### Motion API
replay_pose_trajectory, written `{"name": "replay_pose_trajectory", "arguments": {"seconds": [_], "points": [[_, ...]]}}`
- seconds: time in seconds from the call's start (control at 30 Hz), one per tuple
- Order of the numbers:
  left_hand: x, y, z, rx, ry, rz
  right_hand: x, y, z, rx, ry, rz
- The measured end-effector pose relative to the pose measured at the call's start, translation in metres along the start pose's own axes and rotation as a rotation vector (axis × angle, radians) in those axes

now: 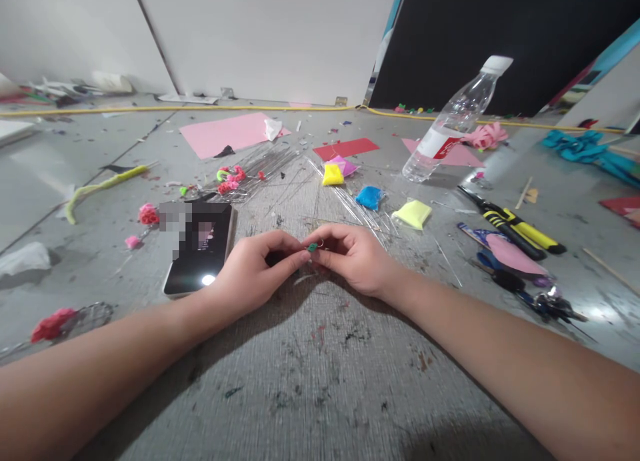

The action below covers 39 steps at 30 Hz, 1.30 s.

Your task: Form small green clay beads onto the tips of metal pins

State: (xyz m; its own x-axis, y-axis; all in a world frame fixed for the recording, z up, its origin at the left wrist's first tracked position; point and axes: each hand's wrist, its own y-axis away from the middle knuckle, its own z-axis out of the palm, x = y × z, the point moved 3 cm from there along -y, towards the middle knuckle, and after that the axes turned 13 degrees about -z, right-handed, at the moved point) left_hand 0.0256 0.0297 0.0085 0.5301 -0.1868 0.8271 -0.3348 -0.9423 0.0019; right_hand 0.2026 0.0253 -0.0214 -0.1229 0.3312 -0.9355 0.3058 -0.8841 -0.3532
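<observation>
My left hand (257, 267) and my right hand (353, 255) meet at the middle of the grey table (320, 381), fingers pinched together. Between the fingertips sits a small green piece (312, 247) on a thin wire whose looped end shows just above my right fingers. Both hands grip this piece from either side. A phone (200, 247) lies face up just left of my left hand. A spread of thin metal wires (350, 204) lies right behind the hands.
Small clay packets lie behind: yellow (332, 174), blue (369, 197), pale yellow (413, 213). A plastic bottle (455, 121) lies tilted at back right. Yellow-handled pliers (515, 227) and scissors (525, 284) are on the right. Pink paper (225, 134), red paper (346, 148) and small red clay flowers (148, 213) lie left.
</observation>
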Motion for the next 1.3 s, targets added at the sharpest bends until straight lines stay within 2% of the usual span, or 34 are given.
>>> {"name": "replay_pose_trajectory", "arguments": {"seconds": [0.17, 0.33, 0.47, 0.53, 0.67, 0.8, 0.93, 1.03, 1.3], "points": [[-0.002, 0.000, -0.002, 0.041, 0.012, -0.027, -0.008, 0.002, 0.000, 0.032, 0.005, -0.045], [-0.002, 0.002, -0.004, 0.083, 0.044, -0.013, -0.012, 0.004, -0.004, 0.133, 0.010, -0.120], [0.006, 0.007, -0.007, 0.142, -0.005, 0.098, -0.010, 0.004, -0.003, 0.128, -0.154, -0.083], [0.009, 0.010, -0.007, 0.153, -0.038, 0.158, -0.012, 0.004, -0.001, 0.092, -0.144, -0.083], [0.005, 0.011, -0.004, 0.120, 0.017, 0.145, -0.016, 0.005, 0.002, 0.034, -0.065, -0.085], [0.000, 0.010, -0.001, 0.090, 0.099, 0.086, -0.016, 0.004, 0.001, 0.040, -0.072, -0.048], [0.001, 0.009, -0.001, 0.064, 0.067, 0.112, -0.016, 0.004, 0.001, 0.049, -0.027, -0.031], [0.000, 0.008, -0.001, 0.049, 0.073, 0.082, -0.017, 0.004, 0.001, 0.075, 0.021, -0.027], [-0.002, 0.005, -0.002, -0.025, 0.174, -0.026, -0.022, 0.006, 0.004, 0.067, 0.188, -0.114]]}}
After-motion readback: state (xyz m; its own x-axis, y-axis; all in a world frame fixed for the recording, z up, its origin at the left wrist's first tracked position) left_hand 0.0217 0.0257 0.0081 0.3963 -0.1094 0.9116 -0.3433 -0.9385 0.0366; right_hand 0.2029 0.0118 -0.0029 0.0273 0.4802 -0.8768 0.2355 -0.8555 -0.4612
